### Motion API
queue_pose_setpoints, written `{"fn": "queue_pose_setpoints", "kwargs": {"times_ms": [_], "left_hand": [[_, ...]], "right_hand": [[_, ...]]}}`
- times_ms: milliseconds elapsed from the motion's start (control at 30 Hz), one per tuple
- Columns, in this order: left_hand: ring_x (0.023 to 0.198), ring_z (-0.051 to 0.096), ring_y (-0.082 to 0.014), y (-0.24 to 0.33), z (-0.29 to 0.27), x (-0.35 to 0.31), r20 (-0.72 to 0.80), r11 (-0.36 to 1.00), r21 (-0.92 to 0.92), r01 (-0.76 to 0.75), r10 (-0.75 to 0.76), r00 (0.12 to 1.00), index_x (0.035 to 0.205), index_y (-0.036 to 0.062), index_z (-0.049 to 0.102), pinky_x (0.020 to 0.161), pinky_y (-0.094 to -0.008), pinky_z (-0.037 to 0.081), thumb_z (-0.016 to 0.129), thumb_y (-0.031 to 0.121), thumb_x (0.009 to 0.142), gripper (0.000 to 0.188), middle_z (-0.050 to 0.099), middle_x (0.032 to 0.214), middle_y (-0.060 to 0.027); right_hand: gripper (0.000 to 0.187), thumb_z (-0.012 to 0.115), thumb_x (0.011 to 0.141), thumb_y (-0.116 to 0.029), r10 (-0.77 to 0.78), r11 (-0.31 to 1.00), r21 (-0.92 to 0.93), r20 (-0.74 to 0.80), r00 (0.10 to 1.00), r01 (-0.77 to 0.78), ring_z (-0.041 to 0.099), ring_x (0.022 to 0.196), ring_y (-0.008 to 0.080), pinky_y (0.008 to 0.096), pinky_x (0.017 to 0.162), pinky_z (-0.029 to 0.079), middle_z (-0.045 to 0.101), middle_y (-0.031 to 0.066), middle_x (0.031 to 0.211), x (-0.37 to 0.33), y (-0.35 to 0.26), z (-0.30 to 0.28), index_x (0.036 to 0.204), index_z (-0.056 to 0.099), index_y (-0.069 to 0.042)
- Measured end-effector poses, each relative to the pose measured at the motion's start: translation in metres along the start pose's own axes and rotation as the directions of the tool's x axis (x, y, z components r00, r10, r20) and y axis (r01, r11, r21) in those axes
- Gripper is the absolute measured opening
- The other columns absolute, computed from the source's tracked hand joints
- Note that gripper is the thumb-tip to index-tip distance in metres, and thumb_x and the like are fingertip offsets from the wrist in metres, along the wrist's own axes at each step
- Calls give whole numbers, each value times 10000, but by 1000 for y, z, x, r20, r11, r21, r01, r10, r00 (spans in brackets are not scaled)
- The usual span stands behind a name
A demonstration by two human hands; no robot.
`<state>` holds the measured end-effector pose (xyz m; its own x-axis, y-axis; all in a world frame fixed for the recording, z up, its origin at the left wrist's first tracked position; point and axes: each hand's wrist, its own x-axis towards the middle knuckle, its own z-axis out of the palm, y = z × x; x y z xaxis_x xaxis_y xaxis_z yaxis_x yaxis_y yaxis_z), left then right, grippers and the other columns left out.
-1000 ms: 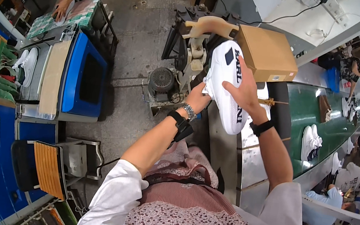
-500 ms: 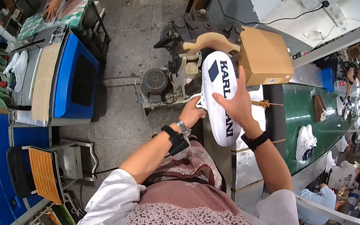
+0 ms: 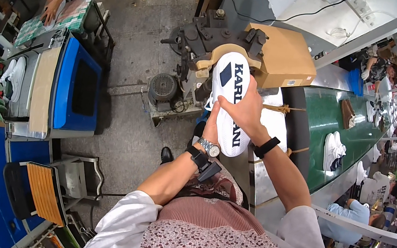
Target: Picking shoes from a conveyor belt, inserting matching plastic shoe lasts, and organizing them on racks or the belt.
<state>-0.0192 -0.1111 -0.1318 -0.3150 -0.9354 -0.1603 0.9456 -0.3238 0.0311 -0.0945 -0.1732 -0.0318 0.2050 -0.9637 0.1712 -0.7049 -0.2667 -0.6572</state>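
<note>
You hold a white shoe (image 3: 229,88) sole up in front of you, your right hand (image 3: 247,108) pinching its right edge with the thumb across the sole, your left hand (image 3: 212,126) closed on its left side, those fingers mostly hidden. Beyond its far end sits a curved tan pad (image 3: 207,63), with a cardboard box (image 3: 280,59) far right and a green work surface (image 3: 318,115) at right.

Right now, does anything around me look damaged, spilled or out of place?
Nothing clearly damaged or spilled. The held white shoe looks intact where visible. Slightly odd: a brown item sits among white shoes on the green surface.
</note>
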Motion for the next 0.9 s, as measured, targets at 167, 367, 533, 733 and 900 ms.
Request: {"fn": "queue_pose_setpoints", "kwargs": {"times_ms": [167, 367, 533, 733, 900], "left_hand": [[1241, 582, -288, -1, -2, -1, -6, 996, 69, -54, 55, 998, 1502, 74, 386, 1050, -429, 485, 450, 590, 1005, 719, 544, 1422, -134], [1263, 563, -289, -2, -1, -5, 0, 987, 154, -52, 53, 999, 1506, 60, 371, 1074, -424, 460, 481, 577, 996, 735, 529, 1435, -139], [1239, 581, -287, -6, -36, -31, -102, 959, 281, 44, -15, 995, 1465, -15, 397, 1062, -437, 472, 510, 519, 1008, 712, 551, 1400, -172], [1154, 630, -250, 66, -65, -126, -116, 690, 704, 170, -124, 985, 1406, -64, 466, 980, -375, 510, 680, 322, 934, 646, 620, 1301, -156], [1158, 621, -223, 119, -55, -188, -104, 525, 826, 206, -218, 971, 1372, -41, 520, 1002, -353, 488, 886, 335, 717, 839, 642, 1276, -124]], "right_hand": [[837, 836, 681, -306, -40, 999, 22, -69, 997, 41, 671, 993, 382, 447, 857, 533, 642, 244, 1129, -8, 1, 1, 1320, 412, 31], [860, 847, 673, -284, -61, 997, 47, -138, 988, 68, 670, 991, 373, 443, 855, 534, 637, 242, 1134, -18, 0, -2, 1343, 404, 24], [834, 854, 685, -211, 34, 977, 212, -210, 977, 11, 672, 990, 339, 429, 870, 529, 641, 221, 1113, -59, -14, -6, 1341, 403, 36], [646, 572, 1006, -305, 345, 379, 732, 456, 820, -567, 451, 1331, 263, 416, 1106, 385, 433, 178, 1452, -116, 9, -6, 1496, 285, 2], [854, 328, 991, -687, 232, -169, 780, 626, 744, -603, 513, 1285, 335, 478, 1019, 441, 491, 180, 1449, -78, 35, 25, 1557, 219, -56]]}}
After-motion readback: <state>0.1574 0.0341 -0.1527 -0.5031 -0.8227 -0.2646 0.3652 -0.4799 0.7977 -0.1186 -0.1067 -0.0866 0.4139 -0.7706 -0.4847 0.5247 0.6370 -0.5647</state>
